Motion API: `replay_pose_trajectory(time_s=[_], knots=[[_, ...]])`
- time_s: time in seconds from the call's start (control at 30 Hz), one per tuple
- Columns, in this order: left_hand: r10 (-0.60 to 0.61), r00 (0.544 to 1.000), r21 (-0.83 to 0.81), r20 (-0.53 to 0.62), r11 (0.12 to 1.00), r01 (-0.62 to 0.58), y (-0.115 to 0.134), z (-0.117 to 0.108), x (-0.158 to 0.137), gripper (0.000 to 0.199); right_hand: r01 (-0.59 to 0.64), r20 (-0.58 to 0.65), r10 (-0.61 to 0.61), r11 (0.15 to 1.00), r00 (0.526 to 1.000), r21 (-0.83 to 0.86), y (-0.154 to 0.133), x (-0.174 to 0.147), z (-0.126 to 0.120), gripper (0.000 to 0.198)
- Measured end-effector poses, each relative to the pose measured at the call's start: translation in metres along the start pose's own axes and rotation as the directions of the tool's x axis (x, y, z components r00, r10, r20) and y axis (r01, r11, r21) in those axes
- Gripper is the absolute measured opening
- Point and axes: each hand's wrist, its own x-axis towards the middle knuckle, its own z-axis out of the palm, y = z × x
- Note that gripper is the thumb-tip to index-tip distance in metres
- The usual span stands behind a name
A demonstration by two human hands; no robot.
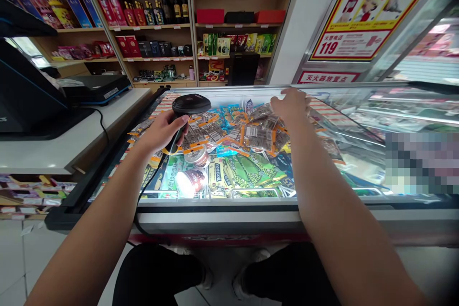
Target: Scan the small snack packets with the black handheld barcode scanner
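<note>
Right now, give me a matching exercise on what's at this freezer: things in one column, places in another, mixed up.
Things:
1. barcode scanner
2. right hand
3. green snack packets
4. red boxes

Places:
A. on the back shelves
B. held in the left hand
C. under the glass, near the front
D. resting on the freezer's far edge

Pairs: 1-B, 2-D, 3-C, 4-A

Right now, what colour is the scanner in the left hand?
Black: the scanner, head and handle alike, gripped by the left hand. The head view shows it.
</note>
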Motion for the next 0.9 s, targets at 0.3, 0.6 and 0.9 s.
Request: replay_pose_trajectory(time_s=[0.3, 0.6, 0.9], knots=[[-0.019, 1.0, 0.078, 0.011, 0.997, 0.018, 0.004, 0.003, -0.002, 0.038, 0.427, 0.452, -0.405, 0.902, 0.795, 0.057, -0.096, -0.097, 0.038, 0.057], [-0.008, 0.999, 0.078, 0.037, 0.997, 0.005, -0.004, -0.001, 0.001, 0.04, 0.376, 0.647, -0.187, 0.912, 0.74, -0.166, -0.074, -0.072, 0.045, 0.045], [-0.01, 0.996, 0.106, 0.084, 0.994, 0.001, -0.001, 0.003, 0.001, 0.041, 0.265, 0.594, -0.071, 0.932, 0.802, -0.246, -0.052, -0.05, 0.023, 0.084]])
